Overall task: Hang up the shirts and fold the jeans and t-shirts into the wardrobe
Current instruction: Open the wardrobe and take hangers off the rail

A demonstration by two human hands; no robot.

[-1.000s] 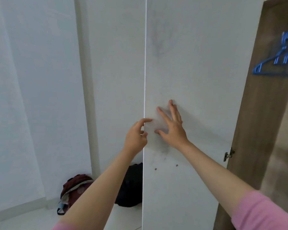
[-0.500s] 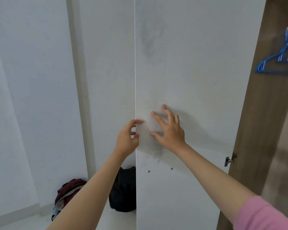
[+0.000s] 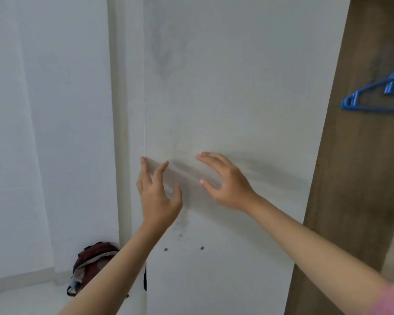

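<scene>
Left hand (image 3: 156, 196) now off smooth door (image 3: 225, 87)

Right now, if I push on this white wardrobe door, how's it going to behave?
The wardrobe door looks like a flat rigid panel, so it should swing as one piece, not flex. Its smooth face offers the left hand and right hand no handle, so palms may slide. Being tall and thin, it probably moves easily.

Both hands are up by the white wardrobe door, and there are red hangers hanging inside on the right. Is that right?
Almost. The hangers are blue, not red, as the head view shows. Both the left hand and the right hand are indeed at the white wardrobe door.
</scene>
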